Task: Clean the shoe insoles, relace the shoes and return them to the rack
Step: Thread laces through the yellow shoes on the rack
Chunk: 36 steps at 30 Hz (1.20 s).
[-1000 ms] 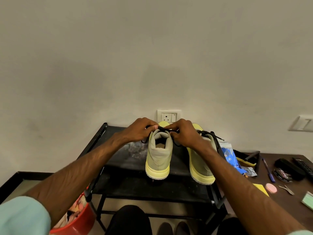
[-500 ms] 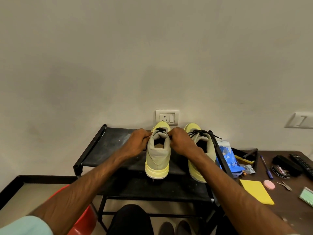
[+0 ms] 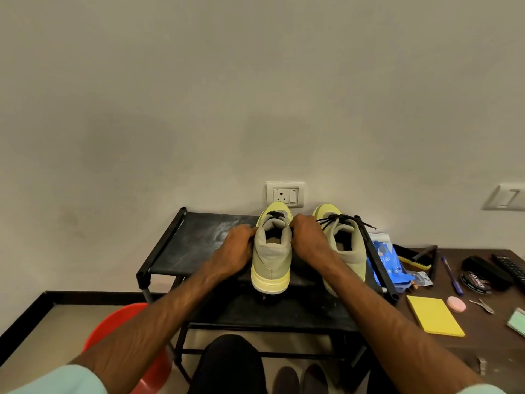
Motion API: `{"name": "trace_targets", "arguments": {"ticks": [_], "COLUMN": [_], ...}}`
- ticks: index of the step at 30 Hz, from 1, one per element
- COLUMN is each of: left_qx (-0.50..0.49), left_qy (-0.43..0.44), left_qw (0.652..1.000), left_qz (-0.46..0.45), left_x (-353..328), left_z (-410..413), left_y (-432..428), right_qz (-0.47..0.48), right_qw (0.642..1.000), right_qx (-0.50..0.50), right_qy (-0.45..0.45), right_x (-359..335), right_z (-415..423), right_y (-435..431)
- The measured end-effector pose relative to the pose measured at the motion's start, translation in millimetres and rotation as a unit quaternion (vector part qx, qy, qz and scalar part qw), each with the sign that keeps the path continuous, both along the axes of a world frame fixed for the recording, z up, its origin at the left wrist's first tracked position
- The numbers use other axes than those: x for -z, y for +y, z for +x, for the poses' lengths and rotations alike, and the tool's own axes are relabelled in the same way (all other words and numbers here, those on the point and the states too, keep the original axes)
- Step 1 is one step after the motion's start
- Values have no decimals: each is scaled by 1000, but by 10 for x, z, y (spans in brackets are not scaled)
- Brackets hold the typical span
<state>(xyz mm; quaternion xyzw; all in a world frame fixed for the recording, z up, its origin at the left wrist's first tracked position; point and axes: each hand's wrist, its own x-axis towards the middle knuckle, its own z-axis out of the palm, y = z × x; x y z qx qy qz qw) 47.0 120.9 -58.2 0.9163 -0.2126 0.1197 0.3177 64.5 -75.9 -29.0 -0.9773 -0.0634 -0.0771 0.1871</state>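
the shoe [image 3: 272, 260] stands mid-frame on the rack [image 3: 193, 245], heel toward the camera, toe to the wall [image 3: 255, 95], long axis running up the frame. left hand [image 3: 235, 250] and right hand [image 3: 309, 241] flank its collar, fingers curled onto it, equally near. the second shoe [image 3: 345, 245] is just right of it, with a cluttered table [image 3: 483, 354] at lower right.

I am wearing a pale mint top: the left sleeve [image 3: 48, 379] is showing at seven o'clock, and only a sliver of the right sleeve [image 3: 480, 390] is peeking in at five o'clock. Both are leaving my left forearm [image 3: 159, 317] and right forearm [image 3: 392, 319] bare, with veins standing out along them. My left hand [image 3: 233, 248] and right hand [image 3: 309, 240] are going ungloved. At six o'clock my black trousers [image 3: 227, 365] are showing as a rounded knee.
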Motion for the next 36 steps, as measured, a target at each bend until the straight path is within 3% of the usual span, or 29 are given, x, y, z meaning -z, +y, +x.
{"name": "trace_targets", "arguments": {"ticks": [12,19,29,32,36], "left_qx": [-109,-87,-72,-69,-74], "left_qy": [24,74,64,72,121], "left_qw": [992,990,995,994,976], "left_qz": [57,78,0,54,168], "left_x": [172,18,-548,-734,-833], "left_z": [240,139,-382,-573,-723], "left_y": [53,54,-114,-253,-361], "right_qz": [-28,11,101,87,32], "right_qw": [999,1000,994,993,999], "right_qx": [15,-20,-3,-3,18], "right_qy": [-21,15,-47,-77,-1], "right_x": [-96,-155,-440,-449,-477], "right_z": [-71,-97,-455,-590,-826], "right_y": [3,-69,-678,-870,-1004]}}
